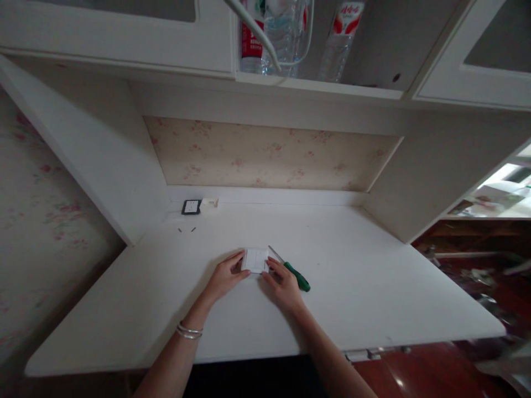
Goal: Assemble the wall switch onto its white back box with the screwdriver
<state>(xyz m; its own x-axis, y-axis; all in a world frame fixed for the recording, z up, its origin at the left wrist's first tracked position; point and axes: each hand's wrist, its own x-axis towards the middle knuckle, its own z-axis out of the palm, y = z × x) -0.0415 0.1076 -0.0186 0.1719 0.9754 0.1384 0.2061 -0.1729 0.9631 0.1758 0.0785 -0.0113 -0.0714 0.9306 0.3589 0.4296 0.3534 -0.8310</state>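
A small white square switch plate (256, 260) lies on the white desk (365, 276) near its middle. My left hand (224, 277) grips its left edge with thumb and fingers. My right hand (283, 283) pinches its right edge. A screwdriver with a green handle (297, 276) and a thin metal shaft lies just right of the plate, partly under my right hand. I cannot tell whether the right hand also holds the screwdriver. Silver bangles sit on my left wrist.
A dark square socket part (191, 207) and a small white piece (209, 203) sit at the desk's back left, with two tiny screws (186, 229) in front. Bottles (286, 33) stand on the shelf above. A side panel (83, 143) walls the left; a cluttered shelf (493, 199) is at right.
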